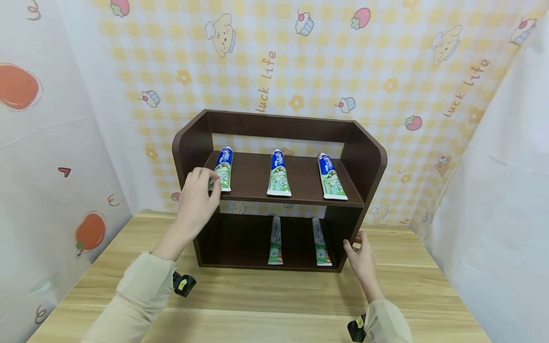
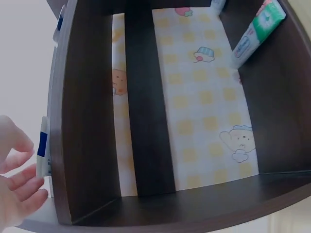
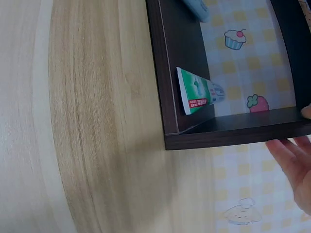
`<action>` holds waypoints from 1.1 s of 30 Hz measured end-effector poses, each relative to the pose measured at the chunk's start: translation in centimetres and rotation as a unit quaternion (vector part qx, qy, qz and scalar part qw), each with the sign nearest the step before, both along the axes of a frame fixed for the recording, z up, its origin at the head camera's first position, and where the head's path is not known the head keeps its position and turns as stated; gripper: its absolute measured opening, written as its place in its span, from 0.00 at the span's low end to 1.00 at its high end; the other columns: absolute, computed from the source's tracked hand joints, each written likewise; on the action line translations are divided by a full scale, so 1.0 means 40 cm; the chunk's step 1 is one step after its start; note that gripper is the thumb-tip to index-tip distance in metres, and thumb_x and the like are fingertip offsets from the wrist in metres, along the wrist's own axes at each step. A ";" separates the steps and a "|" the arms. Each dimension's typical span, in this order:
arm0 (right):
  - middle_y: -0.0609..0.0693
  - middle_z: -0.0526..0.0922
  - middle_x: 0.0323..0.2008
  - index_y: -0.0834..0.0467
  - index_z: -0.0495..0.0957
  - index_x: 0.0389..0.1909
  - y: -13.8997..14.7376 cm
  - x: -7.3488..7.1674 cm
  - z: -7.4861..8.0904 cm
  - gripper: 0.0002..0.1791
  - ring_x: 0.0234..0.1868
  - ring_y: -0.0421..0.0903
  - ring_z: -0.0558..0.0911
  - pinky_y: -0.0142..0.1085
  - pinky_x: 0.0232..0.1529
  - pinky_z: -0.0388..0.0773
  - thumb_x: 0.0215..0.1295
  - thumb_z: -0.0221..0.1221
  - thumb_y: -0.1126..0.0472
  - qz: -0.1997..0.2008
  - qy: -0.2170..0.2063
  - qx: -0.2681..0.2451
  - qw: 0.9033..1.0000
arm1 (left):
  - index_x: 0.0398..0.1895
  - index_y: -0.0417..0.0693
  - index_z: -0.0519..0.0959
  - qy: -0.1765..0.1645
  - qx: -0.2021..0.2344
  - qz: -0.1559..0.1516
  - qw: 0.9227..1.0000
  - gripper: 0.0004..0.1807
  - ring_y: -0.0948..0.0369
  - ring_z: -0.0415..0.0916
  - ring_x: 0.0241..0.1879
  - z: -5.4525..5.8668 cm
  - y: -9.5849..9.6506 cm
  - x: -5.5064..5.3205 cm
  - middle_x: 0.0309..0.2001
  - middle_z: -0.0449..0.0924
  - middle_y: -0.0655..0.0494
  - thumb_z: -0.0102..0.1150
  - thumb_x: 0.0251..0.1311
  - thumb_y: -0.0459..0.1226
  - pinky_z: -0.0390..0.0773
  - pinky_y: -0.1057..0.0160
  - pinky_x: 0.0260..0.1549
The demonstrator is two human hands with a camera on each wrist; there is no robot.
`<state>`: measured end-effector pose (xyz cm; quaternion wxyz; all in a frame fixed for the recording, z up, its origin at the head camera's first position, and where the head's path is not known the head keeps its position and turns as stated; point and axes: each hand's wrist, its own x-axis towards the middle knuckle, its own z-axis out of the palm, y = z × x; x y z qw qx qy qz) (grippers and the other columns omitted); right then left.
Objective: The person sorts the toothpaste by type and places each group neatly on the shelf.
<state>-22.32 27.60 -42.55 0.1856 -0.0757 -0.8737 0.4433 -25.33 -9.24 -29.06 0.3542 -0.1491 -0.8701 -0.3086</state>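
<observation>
A dark brown two-level shelf [image 1: 364,162] stands on the wooden table. Three green-and-blue toothpaste tubes lie on its upper board: left [image 1: 225,166], middle [image 1: 279,174] and right [image 1: 331,177]. Two more lie below [image 1: 276,240] [image 1: 320,242]. My left hand [image 1: 213,183] reaches the flat end of the left tube; in the left wrist view its fingers [image 2: 24,182] are spread loosely beside that tube [image 2: 43,150], not closed round it. My right hand [image 1: 356,245] rests with straight fingers against the foot of the shelf's right side panel [image 3: 243,133], near a lower tube [image 3: 197,92].
The light wooden table [image 1: 274,305] stretches in front of the shelf. Yellow checked cartoon cloth [image 1: 300,62] hangs behind it, with white sheets at both sides. Black wrist cameras [image 1: 183,283] [image 1: 356,328] sit on my beige sleeves.
</observation>
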 end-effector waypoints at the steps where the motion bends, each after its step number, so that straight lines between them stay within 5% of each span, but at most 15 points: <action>1: 0.71 0.72 0.47 0.65 0.64 0.45 0.001 0.004 0.002 0.12 0.47 0.67 0.78 0.50 0.46 0.79 0.63 0.52 0.66 0.004 -0.001 -0.006 1.000 | 0.35 0.34 0.74 0.020 0.001 -0.003 1.000 0.07 0.45 0.68 0.42 -0.008 0.001 0.008 0.41 0.74 0.38 0.51 0.60 0.32 0.72 0.49 0.40; 7: 0.71 0.71 0.47 0.68 0.64 0.47 0.004 0.033 0.019 0.14 0.49 0.67 0.77 0.48 0.48 0.78 0.62 0.51 0.68 0.013 -0.017 -0.028 0.999 | 0.29 0.35 0.74 0.093 0.005 -0.013 0.996 0.03 0.45 0.70 0.40 -0.063 0.005 0.050 0.41 0.76 0.39 0.56 0.53 0.28 0.70 0.51 0.39; 17: 0.71 0.75 0.44 0.71 0.67 0.47 0.005 0.076 0.005 0.14 0.45 0.63 0.78 0.43 0.44 0.80 0.63 0.50 0.68 0.002 -0.030 -0.016 0.999 | 0.28 0.35 0.74 0.127 0.007 -0.029 0.991 0.03 0.45 0.71 0.42 -0.119 0.002 0.102 0.41 0.76 0.39 0.57 0.50 0.25 0.71 0.52 0.39; 21: 0.72 0.78 0.41 0.73 0.67 0.48 -0.001 0.096 -0.008 0.16 0.42 0.64 0.80 0.46 0.40 0.80 0.61 0.51 0.67 0.006 -0.054 0.025 0.998 | 0.28 0.35 0.75 0.136 -0.002 -0.032 0.990 0.03 0.47 0.72 0.39 -0.148 0.008 0.121 0.39 0.77 0.41 0.59 0.48 0.26 0.73 0.53 0.36; 33: 0.58 0.84 0.32 0.66 0.76 0.41 -0.057 0.171 -0.022 0.11 0.33 0.53 0.83 0.44 0.35 0.80 0.58 0.55 0.65 0.080 -0.102 0.162 0.978 | 0.29 0.42 0.77 0.088 -0.037 -0.042 0.995 0.05 0.55 0.75 0.37 -0.272 0.056 0.175 0.36 0.78 0.51 0.62 0.48 0.31 0.75 0.59 0.34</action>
